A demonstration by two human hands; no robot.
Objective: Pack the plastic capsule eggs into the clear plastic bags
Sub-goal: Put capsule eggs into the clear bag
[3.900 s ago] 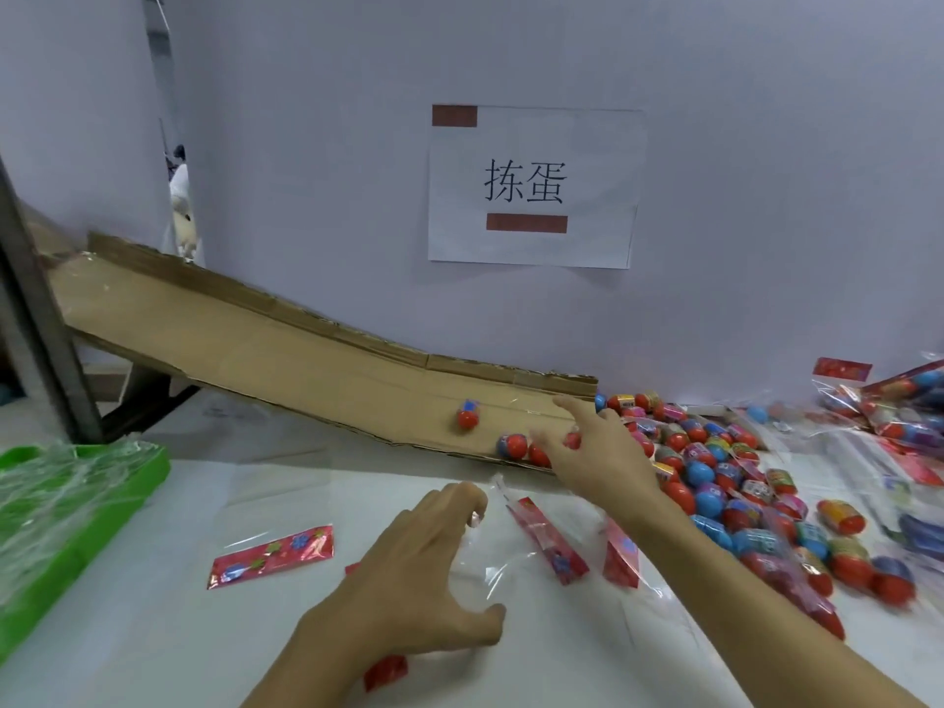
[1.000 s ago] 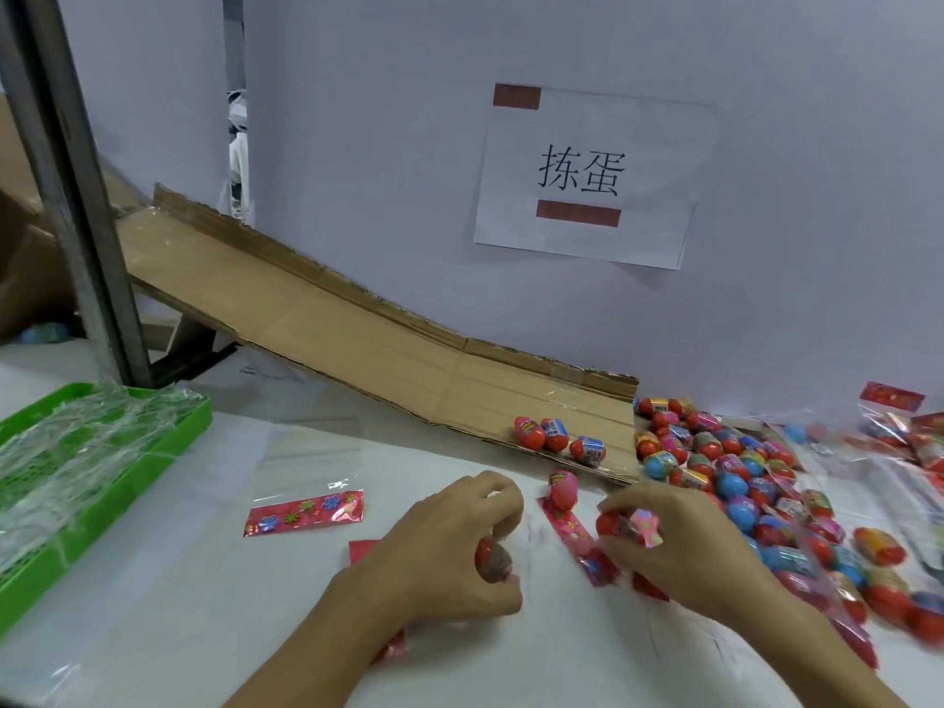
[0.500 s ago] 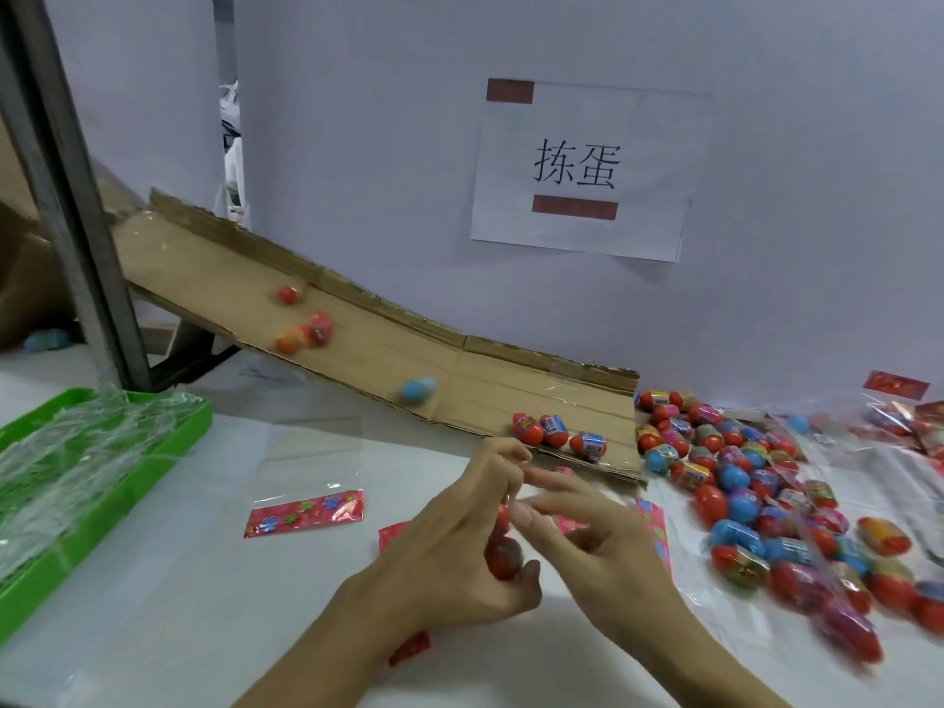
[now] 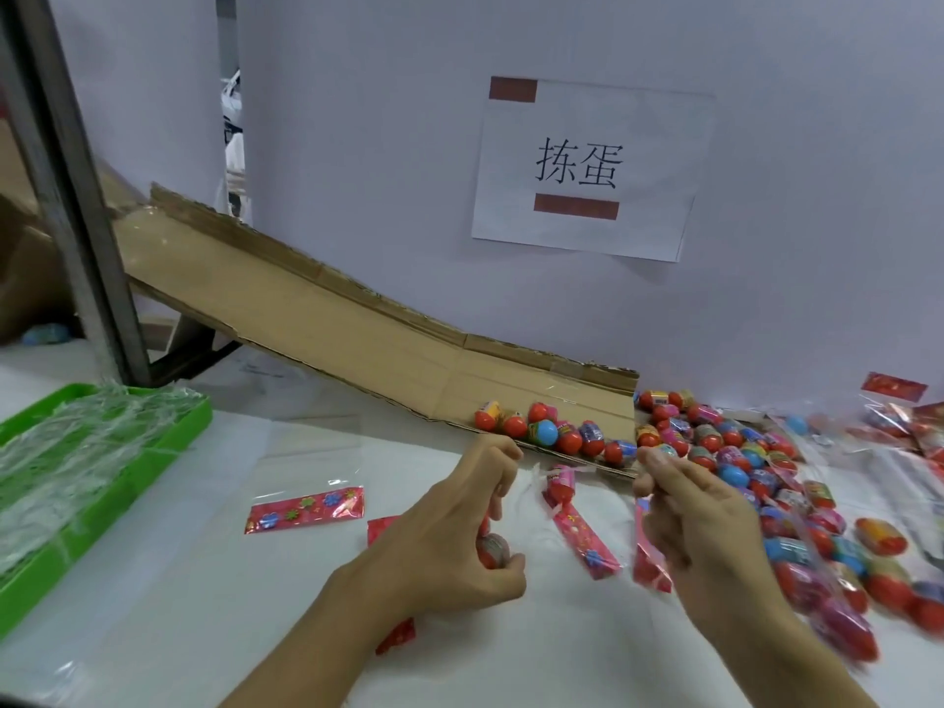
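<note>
My left hand grips a red capsule egg in its palm, and its fingertips pinch the edge of a clear plastic bag. A pink egg lies between my hands at the top of a clear bag with a red header. My right hand hovers to the right with fingers fairly straight, pointing at the eggs; nothing shows in it. A row of eggs sits at the lower end of the cardboard ramp. A big pile of eggs spreads on the right.
A green tray of clear bags stands at the left. An empty bag with a red header lies flat left of my hands. Filled bags sit at the far right. A metal post rises at the back left.
Several eggs have rolled down the ramp and joined the row at its lower end. My right hand has pulled away from my left hand to the right.
</note>
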